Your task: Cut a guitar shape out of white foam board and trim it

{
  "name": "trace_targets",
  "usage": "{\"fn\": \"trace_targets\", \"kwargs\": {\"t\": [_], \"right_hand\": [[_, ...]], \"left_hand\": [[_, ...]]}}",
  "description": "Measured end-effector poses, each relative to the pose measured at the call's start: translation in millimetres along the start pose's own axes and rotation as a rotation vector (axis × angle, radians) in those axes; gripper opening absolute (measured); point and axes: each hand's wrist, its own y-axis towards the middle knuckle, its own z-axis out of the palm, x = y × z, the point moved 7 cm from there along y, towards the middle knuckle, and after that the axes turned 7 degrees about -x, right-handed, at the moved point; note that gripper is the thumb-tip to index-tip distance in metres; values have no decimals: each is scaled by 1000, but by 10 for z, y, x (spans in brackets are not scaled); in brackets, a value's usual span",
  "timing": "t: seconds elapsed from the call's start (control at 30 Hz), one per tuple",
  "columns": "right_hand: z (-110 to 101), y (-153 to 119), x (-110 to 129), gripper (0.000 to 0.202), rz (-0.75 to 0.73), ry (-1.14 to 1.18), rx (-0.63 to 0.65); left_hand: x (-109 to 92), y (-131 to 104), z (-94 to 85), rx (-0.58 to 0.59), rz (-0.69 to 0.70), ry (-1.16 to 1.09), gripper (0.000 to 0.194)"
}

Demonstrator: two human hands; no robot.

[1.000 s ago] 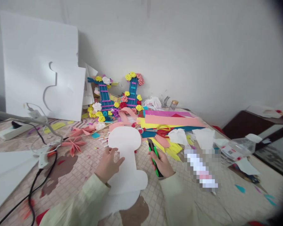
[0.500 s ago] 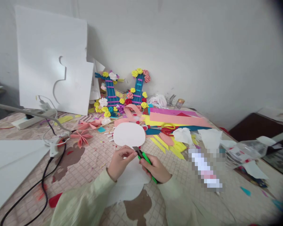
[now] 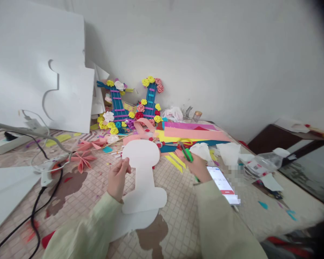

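Note:
In the head view my right hand is closed around a green and black utility knife, held up over the right middle of the table. My left hand is closed, its fingertips pinched together at the left edge of a white board cutout. What the pinch holds, if anything, is too small to see. The cutout has a rounded top, a narrow neck and a wider base, and lies flat on the table. Under its base another white piece pokes out.
Two blue letter shapes with paper flowers stand at the back. Coloured paper strips lie in front. A phone and a plastic bottle are on the right. Black cables and a large white board occupy the left.
My right hand has moved the knife rightward and away from my left hand. My left hand has come down beside the cutout, now uncovered. The view has turned slightly right.

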Motion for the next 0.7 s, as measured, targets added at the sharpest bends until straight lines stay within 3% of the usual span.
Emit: {"fn": "trace_targets", "kwargs": {"t": [0.07, 0.17, 0.27, 0.37, 0.47, 0.53, 0.63, 0.7], "right_hand": [[-203, 286, -167, 19, 55, -172, -113], [-341, 555, -391, 17, 133, -351, -196], [-372, 638, -474, 10, 163, -428, -231], [-420, 612, -345, 6, 122, -414, -275], [-443, 504, -61, 11, 57, -320, -282], [-353, 380, 151, 20, 29, -214, -213], [-21, 126, 443, 29, 19, -19, -3], [327, -78, 586, 29, 99, 279, 237]], "left_hand": [[-26, -25, 24, 12, 10, 11, 18], [-43, -79, 97, 80, 0, 18, 45], [-23, -101, 136, 127, -19, 27, 41], [7, -86, 141, 133, -24, 26, 36], [30, -93, 171, 158, -18, 30, 31], [24, -137, 218, 210, -7, 40, 27], [-50, -236, 277, 285, 30, 67, 23], [-166, -294, 295, 313, 121, 109, 21]]}}
